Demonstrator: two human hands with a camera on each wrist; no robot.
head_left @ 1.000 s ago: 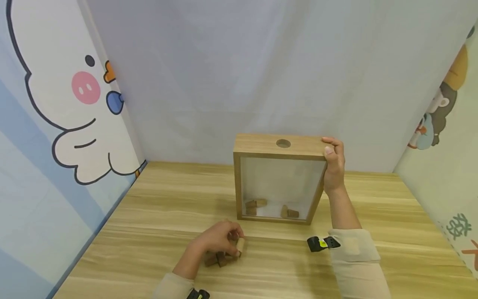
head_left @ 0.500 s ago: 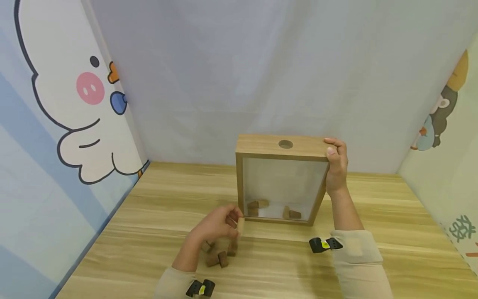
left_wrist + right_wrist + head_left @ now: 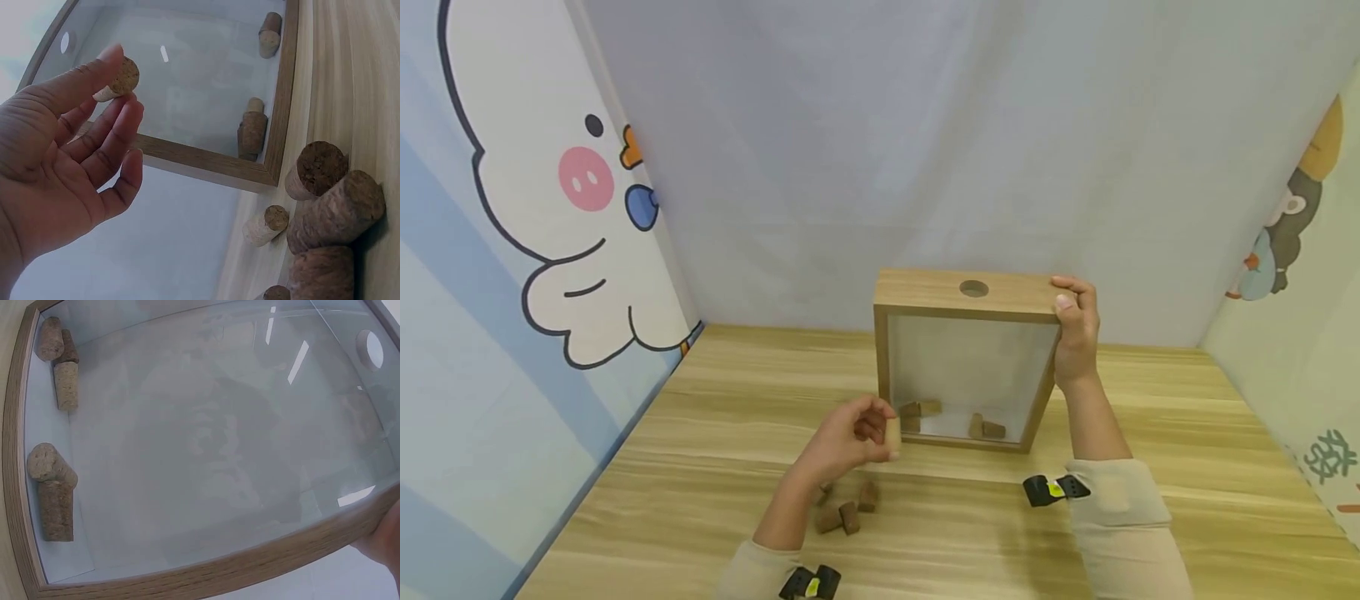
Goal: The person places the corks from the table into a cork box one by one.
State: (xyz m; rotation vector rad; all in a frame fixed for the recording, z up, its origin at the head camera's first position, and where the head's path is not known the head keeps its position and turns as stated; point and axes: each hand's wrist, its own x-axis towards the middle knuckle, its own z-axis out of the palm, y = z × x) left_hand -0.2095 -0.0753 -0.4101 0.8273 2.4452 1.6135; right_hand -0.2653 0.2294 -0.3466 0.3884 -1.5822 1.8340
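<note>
My left hand (image 3: 842,440) pinches a pale cork stopper (image 3: 127,76) between thumb and fingertips, in front of the lower left corner of a wooden shadow box (image 3: 966,293). The box stands upright on the table, with a clear front pane and a round hole (image 3: 973,288) in its top edge. At the box's upper right corner, my right hand (image 3: 1077,337) grips the frame, thumb in front and fingers over the top. Several corks (image 3: 57,509) lie inside along the bottom, in two small groups. Below my left hand, several loose brown corks (image 3: 848,517) lie on the table.
The wood-grain table (image 3: 715,450) runs back to a pale curtain (image 3: 790,167). A cartoon-printed panel (image 3: 497,333) borders the left side, and another printed panel (image 3: 1285,350) borders the right. Each forearm wears a black strap (image 3: 1052,490).
My left hand has lifted the cork from the loose pile and moved up and slightly right, to the box's lower left corner. My right hand keeps its grip on the box.
</note>
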